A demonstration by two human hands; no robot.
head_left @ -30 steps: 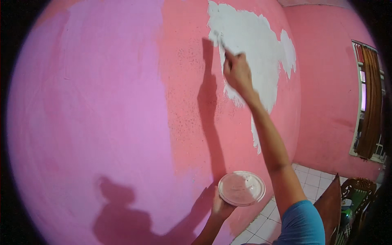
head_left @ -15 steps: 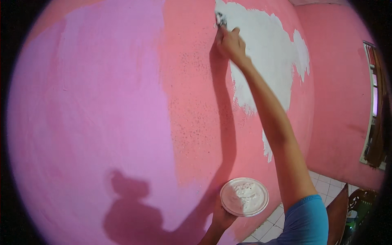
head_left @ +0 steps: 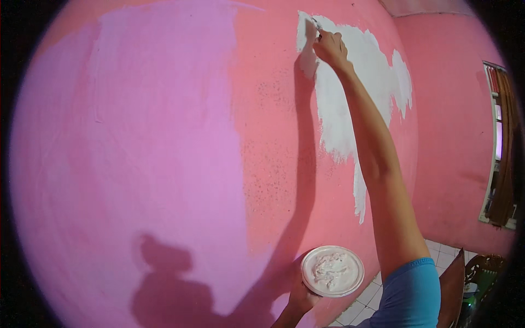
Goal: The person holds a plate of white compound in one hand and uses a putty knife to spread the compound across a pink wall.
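High on the wall, my right hand (head_left: 331,49) is closed around the handle of a putty knife (head_left: 316,24). Its blade meets the wall at the upper left part of a white coated patch (head_left: 350,98). The blade is small and partly hidden by my fingers. Low in the view, my left hand (head_left: 302,297) supports a round white tub (head_left: 359,280) from below and the left side. White paste (head_left: 331,270) lies inside it in uneven lumps. Most of my left fingers are hidden under the tub.
Left of the patch, the pink wall (head_left: 276,131) is pitted, and farther left it is painted purple (head_left: 164,136). My shadow falls across both. A window with a brown curtain (head_left: 504,164) is at the right. White floor tiles (head_left: 361,311) and dark carved furniture (head_left: 484,273) show lower right.
My right hand has moved right and slightly down with the putty knife. White coating now reaches farther at the patch's upper left. The paste's surface looks different, and the view has shifted slightly.
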